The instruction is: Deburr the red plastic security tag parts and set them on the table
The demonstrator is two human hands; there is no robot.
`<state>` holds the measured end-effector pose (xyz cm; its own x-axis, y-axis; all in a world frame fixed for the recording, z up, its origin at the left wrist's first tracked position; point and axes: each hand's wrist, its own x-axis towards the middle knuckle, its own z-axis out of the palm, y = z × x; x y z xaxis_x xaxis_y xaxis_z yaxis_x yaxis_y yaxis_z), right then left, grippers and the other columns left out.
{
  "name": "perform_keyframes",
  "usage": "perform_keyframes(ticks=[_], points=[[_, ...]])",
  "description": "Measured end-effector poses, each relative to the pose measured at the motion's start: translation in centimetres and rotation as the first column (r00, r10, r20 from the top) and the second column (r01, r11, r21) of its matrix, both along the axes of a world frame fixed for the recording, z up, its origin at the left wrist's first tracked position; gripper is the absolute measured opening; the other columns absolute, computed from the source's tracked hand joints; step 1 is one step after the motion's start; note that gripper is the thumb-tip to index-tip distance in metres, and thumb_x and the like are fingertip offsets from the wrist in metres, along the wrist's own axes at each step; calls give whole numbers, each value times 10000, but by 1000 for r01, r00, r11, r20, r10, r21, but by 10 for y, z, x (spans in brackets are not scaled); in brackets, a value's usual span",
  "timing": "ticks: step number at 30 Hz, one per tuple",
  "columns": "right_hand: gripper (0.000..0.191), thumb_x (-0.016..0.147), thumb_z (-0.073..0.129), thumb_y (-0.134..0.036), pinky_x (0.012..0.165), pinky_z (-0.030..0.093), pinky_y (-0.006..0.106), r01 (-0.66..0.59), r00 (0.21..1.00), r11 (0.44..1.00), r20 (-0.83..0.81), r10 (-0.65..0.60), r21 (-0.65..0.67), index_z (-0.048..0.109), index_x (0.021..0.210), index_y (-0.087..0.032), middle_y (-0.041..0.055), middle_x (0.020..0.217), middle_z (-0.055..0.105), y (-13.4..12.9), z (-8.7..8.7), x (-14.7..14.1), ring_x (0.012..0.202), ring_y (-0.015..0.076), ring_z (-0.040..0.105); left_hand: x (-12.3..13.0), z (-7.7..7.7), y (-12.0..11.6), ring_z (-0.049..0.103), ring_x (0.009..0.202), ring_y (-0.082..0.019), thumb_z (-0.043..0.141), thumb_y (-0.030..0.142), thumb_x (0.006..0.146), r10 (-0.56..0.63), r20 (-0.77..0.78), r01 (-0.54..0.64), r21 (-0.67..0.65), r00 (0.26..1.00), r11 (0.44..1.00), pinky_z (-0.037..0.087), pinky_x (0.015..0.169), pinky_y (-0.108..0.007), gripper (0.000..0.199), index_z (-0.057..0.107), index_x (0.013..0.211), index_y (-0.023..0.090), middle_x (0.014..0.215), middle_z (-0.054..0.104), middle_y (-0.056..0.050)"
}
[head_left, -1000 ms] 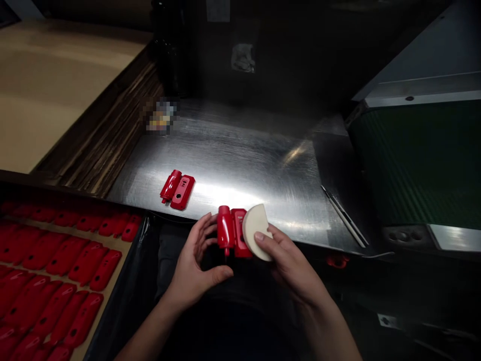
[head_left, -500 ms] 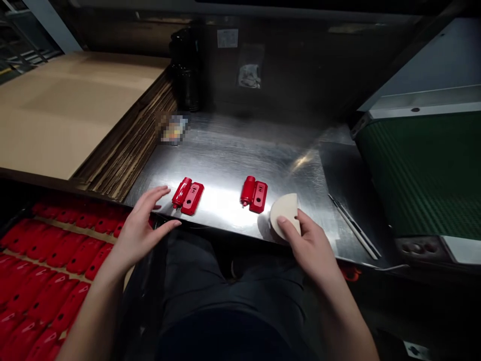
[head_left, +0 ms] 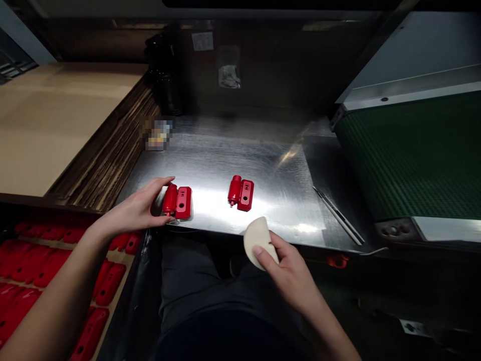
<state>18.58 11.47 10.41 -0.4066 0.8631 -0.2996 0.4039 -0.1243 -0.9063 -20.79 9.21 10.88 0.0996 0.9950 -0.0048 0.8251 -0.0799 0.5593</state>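
My left hand has its thumb and forefinger at the two ends of a glossy red part, made of a cylinder beside a flat plate with a round hole. This part lies at the front left of the metal table. A second, similar red part rests on the table to its right, apart from both hands. Off the table's front edge, above my lap, my right hand pinches a cream half-round pad, thumb on top and fingers mostly hidden beneath.
A stack of brown boards stands at the left. Below it, a box holds rows of red parts. Two thin rod-like tools lie on the metal table at the right, beside a green conveyor belt.
My left hand has moved to the left red part and closed around its ends. My right hand has drawn the pad back past the table edge. The whole view has shifted a little.
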Motion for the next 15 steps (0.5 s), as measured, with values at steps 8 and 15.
perform_keyframes(ticks=[8,15], points=[[448,892,771,-525,997,537,355,-232,770,827,-616,-165,-512,721,1207,-211,69,1170,780,-3,-1,-64,1084,223,714,86,1,-54,505,1469,-374,871,353,791,19,369,-51,77,929,996,439,1251,-562,1130,177,1682,388,1628,446,-125],[546,822,842,-521,725,619,314,-194,761,725,-568,-314,-661,684,1217,-177,84,1063,797,-11,4,-73,907,219,751,146,-33,-66,573,1426,-403,937,534,671,188,935,-267,-107,302,958,566,1120,-487,1084,427,1596,293,1632,498,-168]])
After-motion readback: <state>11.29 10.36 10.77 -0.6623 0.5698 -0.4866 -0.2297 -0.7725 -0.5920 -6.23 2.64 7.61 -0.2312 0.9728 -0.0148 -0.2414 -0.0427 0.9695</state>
